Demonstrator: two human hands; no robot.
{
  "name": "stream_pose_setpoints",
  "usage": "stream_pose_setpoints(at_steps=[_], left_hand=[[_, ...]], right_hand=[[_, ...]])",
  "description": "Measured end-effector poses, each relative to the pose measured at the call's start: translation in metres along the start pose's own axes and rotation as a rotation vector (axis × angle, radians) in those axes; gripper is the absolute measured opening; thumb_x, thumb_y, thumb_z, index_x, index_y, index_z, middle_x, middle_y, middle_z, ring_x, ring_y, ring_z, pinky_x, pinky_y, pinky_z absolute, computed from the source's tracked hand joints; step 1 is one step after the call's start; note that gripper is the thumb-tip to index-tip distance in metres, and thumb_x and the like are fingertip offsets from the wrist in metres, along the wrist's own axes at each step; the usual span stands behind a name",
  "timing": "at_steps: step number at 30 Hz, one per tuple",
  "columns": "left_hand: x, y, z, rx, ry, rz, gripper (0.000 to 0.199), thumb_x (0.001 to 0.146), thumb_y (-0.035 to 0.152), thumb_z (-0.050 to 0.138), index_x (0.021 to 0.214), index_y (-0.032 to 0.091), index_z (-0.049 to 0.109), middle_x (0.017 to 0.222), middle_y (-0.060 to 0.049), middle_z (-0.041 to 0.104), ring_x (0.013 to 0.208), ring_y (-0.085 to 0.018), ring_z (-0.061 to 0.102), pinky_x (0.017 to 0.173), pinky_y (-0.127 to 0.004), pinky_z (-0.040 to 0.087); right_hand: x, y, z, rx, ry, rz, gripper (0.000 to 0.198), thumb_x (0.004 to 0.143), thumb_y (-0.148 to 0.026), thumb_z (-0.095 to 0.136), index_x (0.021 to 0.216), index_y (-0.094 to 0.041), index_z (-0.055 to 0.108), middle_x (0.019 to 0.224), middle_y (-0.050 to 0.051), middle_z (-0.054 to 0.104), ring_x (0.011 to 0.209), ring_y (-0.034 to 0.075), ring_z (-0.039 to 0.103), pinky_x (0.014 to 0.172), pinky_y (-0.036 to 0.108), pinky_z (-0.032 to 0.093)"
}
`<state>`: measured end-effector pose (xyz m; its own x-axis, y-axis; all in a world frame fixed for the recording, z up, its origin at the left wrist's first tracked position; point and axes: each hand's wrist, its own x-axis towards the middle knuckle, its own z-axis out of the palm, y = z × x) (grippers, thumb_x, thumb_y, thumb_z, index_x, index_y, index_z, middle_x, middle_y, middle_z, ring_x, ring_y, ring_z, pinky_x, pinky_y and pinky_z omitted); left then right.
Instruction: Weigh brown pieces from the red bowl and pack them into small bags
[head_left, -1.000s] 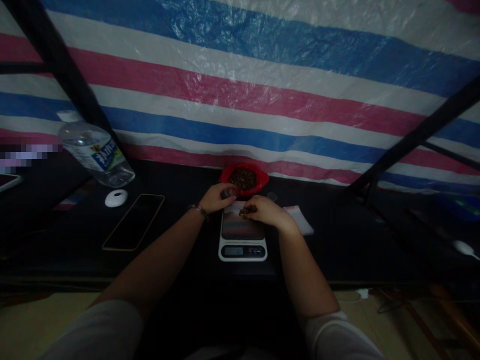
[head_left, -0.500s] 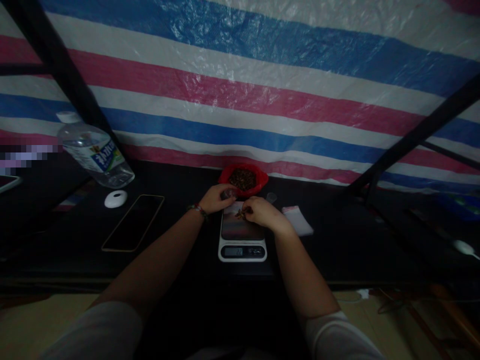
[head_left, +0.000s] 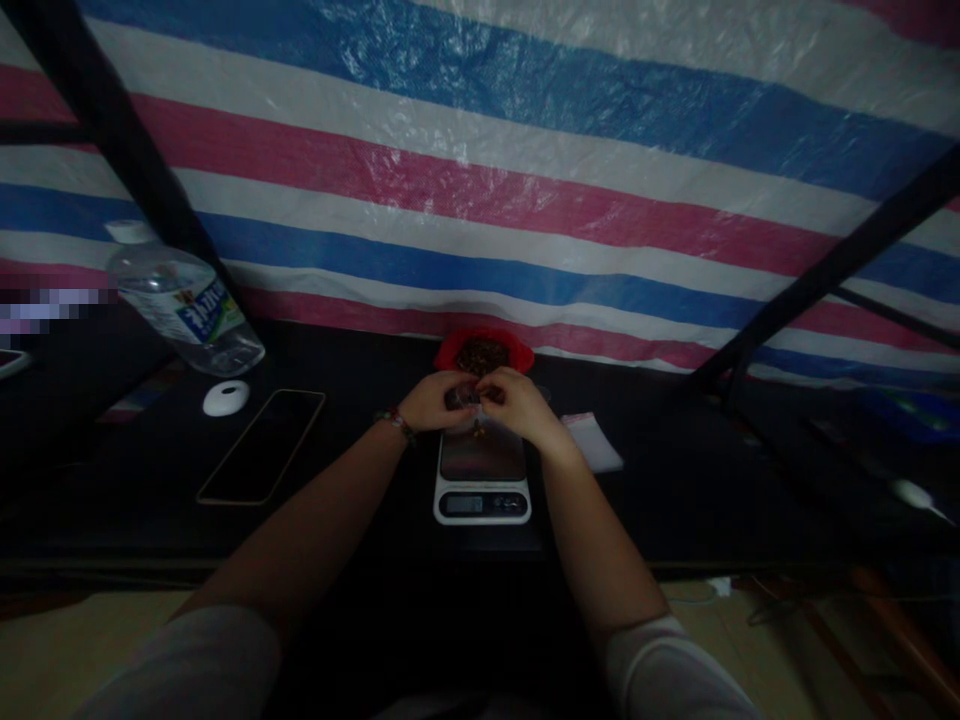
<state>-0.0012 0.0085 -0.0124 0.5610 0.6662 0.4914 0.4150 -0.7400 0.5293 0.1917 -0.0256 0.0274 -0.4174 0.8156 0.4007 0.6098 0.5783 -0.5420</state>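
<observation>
My left hand point(head_left: 430, 402) is closed around a small clear plastic cup point(head_left: 460, 397), tilted at the far edge of the kitchen scale point(head_left: 481, 462). Right against the cup's mouth, my right hand point(head_left: 521, 402) is closed in a pinch on small brown dried pieces, mostly hidden by the fingers. A little brown dried piece point(head_left: 480, 430) lies on the scale's plate below my hands. The scale's display is too dim to read. Just behind my hands, a red plastic bag point(head_left: 448, 352) stands open with many brown dried bits point(head_left: 482, 353) inside.
Left on the black table point(head_left: 360, 500) are a phone point(head_left: 262, 447), a white rounded case point(head_left: 226, 398) and a large clear bottle point(head_left: 180, 300). Beside my right wrist lie small white bags point(head_left: 594, 442) and a clear lid point(head_left: 544, 394), partly hidden. Striped sheeting point(head_left: 480, 180) hangs behind.
My right hand has moved up and away from the scale's plate to the cup's mouth, carrying brown pieces. A small piece stays on the plate. My left hand has hardly moved.
</observation>
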Motion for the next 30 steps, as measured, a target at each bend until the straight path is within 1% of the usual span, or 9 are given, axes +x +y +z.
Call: stream_pose_setpoints(at_steps=[5,10,14,16,19,23,26,28,30], left_hand=[[0.001,0.003,-0.001,0.013,-0.012,0.030,0.038,0.069,0.035,0.065,0.102,0.016,0.061,0.097,-0.007,0.066,0.089,-0.021,0.062,0.080,-0.031,0.046],[0.002,0.007,-0.001,0.018,0.004,0.017,0.027,0.070,0.034,0.064,0.091,0.017,0.061,0.088,-0.005,0.065,0.083,-0.020,0.061,0.077,-0.031,0.047],[0.001,0.005,0.000,0.020,0.018,0.017,0.029,0.070,0.035,0.065,0.093,0.017,0.062,0.089,-0.005,0.066,0.084,-0.021,0.062,0.077,-0.031,0.047],[0.001,0.003,0.000,0.025,0.036,0.004,0.033,0.071,0.035,0.064,0.098,0.017,0.062,0.092,-0.006,0.066,0.087,-0.021,0.062,0.080,-0.033,0.048],[0.000,-0.001,-0.001,0.043,0.116,-0.049,0.037,0.073,0.033,0.062,0.106,0.017,0.062,0.097,-0.007,0.066,0.091,-0.022,0.062,0.082,-0.034,0.048],[0.000,-0.007,-0.002,0.042,0.187,-0.084,0.035,0.074,0.031,0.061,0.105,0.015,0.063,0.098,-0.008,0.066,0.090,-0.022,0.061,0.081,-0.034,0.049],[-0.001,-0.008,-0.002,0.023,0.181,-0.092,0.035,0.075,0.031,0.060,0.106,0.015,0.062,0.097,-0.008,0.066,0.086,-0.020,0.062,0.079,-0.034,0.050],[-0.001,-0.009,-0.002,0.014,0.171,-0.092,0.036,0.075,0.031,0.060,0.107,0.016,0.062,0.097,-0.007,0.066,0.085,-0.020,0.062,0.078,-0.034,0.050],[-0.001,-0.009,-0.001,0.004,0.163,-0.091,0.035,0.076,0.031,0.060,0.107,0.016,0.062,0.096,-0.007,0.067,0.085,-0.020,0.062,0.078,-0.034,0.050]], right_hand=[[0.007,-0.009,0.008,-0.011,-0.029,-0.031,0.017,0.076,-0.008,0.059,0.089,-0.015,0.067,0.090,0.005,0.059,0.084,0.014,0.055,0.075,0.025,0.043],[0.008,-0.014,0.010,0.010,-0.055,-0.052,0.012,0.079,-0.013,0.063,0.088,-0.018,0.069,0.090,0.004,0.061,0.089,0.015,0.056,0.083,0.027,0.042],[0.007,-0.013,0.010,0.054,-0.025,-0.064,0.012,0.081,-0.012,0.060,0.089,-0.018,0.068,0.091,0.004,0.063,0.089,0.014,0.057,0.083,0.027,0.042],[0.005,-0.010,0.007,0.057,0.006,-0.052,0.013,0.083,-0.012,0.057,0.088,-0.018,0.067,0.091,0.004,0.063,0.088,0.014,0.057,0.082,0.027,0.042],[-0.002,-0.005,-0.002,0.031,0.023,-0.015,0.014,0.083,-0.014,0.055,0.089,-0.017,0.068,0.090,0.004,0.064,0.085,0.014,0.058,0.079,0.027,0.043],[-0.010,-0.001,-0.006,-0.036,-0.172,0.014,0.014,0.082,-0.018,0.059,0.091,-0.017,0.070,0.089,0.005,0.067,0.084,0.015,0.059,0.077,0.026,0.043],[-0.011,-0.004,0.002,-0.081,-0.328,-0.039,0.013,0.079,-0.022,0.064,0.088,-0.016,0.071,0.088,0.006,0.067,0.084,0.016,0.059,0.077,0.027,0.043],[-0.010,-0.007,0.007,-0.098,-0.393,-0.085,0.012,0.078,-0.021,0.066,0.087,-0.016,0.072,0.087,0.006,0.067,0.084,0.017,0.059,0.078,0.027,0.043],[-0.010,-0.010,0.010,-0.126,-0.408,-0.093,0.012,0.078,-0.016,0.065,0.087,-0.015,0.072,0.088,0.007,0.067,0.085,0.017,0.059,0.080,0.027,0.043]])
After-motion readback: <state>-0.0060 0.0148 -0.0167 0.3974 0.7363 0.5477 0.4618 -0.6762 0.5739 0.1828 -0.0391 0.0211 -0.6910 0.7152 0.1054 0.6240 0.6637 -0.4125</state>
